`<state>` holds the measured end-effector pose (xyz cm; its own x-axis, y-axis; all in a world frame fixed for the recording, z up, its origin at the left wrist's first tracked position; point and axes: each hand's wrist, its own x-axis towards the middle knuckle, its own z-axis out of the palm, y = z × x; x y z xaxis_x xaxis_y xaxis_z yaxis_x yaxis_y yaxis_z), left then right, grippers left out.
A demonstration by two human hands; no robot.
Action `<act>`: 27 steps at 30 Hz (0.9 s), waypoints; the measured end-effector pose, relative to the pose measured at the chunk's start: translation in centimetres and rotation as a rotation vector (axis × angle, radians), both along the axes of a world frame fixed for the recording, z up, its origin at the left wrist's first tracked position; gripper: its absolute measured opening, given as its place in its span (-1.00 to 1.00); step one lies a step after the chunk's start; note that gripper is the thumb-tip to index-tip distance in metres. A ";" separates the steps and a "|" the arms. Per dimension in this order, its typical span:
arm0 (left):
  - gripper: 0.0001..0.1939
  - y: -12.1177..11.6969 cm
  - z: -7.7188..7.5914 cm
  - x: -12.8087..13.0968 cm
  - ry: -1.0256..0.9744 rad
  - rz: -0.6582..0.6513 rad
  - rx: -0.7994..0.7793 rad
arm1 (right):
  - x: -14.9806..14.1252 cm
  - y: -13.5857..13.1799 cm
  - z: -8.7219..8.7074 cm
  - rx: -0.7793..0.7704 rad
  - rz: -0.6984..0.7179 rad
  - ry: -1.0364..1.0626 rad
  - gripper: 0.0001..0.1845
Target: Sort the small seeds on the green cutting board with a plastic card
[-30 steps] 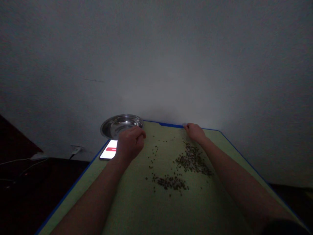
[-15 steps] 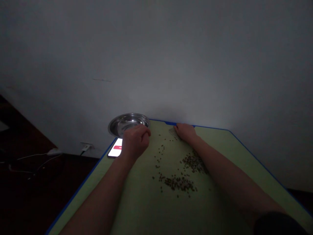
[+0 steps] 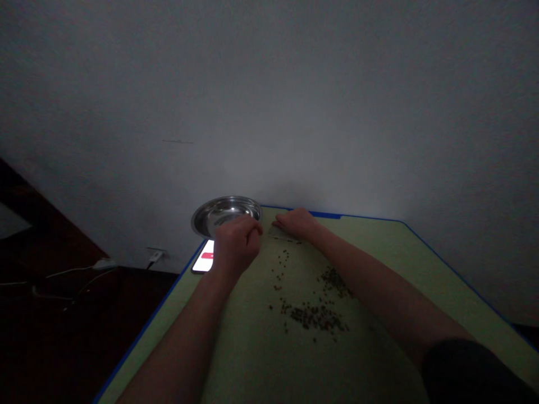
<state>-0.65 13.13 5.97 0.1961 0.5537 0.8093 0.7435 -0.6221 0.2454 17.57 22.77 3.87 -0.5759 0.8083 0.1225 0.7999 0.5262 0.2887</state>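
Observation:
My left hand is curled closed in front of the steel bowl, overlapping its near rim in view. Whatever its fingers hold, if anything, is hidden. Near the table's far edge, my right hand grips a thin, see-through flat piece, low over the tabletop. A few small dark grains lie along that piece's lower edge. Closer to me is a pile of dark bean-like grains. A second pile is partly covered by my right forearm. Loose grains trail between the piles and the hands.
The pale green table has a blue edge and stands against a grey wall. A lit phone lies left of my left wrist. Cables and a plug are beside the wall at left. The room is dim.
My right hand has moved left along the far edge, bringing the see-through piece toward the bowl. My left hand stays closed by the bowl. The view has shifted slightly left.

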 end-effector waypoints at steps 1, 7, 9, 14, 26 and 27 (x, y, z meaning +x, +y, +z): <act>-0.75 0.0 0.0 0.0 0.000 0.006 -0.003 | -0.2 -0.1 0.0 0.000 0.028 -0.011 -0.51; -0.76 0.0 -0.1 0.0 -0.016 0.012 -0.005 | -0.6 -1.5 0.0 0.003 0.189 -0.064 -0.52; -0.76 0.0 -0.1 0.0 -0.018 0.006 -0.009 | -0.6 -2.3 0.0 0.003 0.237 -0.082 -0.51; -0.76 -0.1 -0.1 0.1 -0.013 0.013 -0.006 | -0.4 -4.4 0.1 0.000 0.345 -0.119 -0.53; -0.76 -0.1 -0.2 0.2 -0.009 0.019 -0.026 | 1.8 -10.1 -0.5 -0.005 0.596 -0.126 -0.54; -0.76 0.0 -0.2 0.2 -0.006 0.017 -0.021 | 2.0 -10.4 -0.5 0.004 0.611 -0.112 -0.54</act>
<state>-0.44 13.10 5.74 0.1818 0.5741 0.7984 0.7527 -0.6037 0.2626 19.62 12.39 3.35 -0.9440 0.3279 0.0370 0.3191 0.8782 0.3562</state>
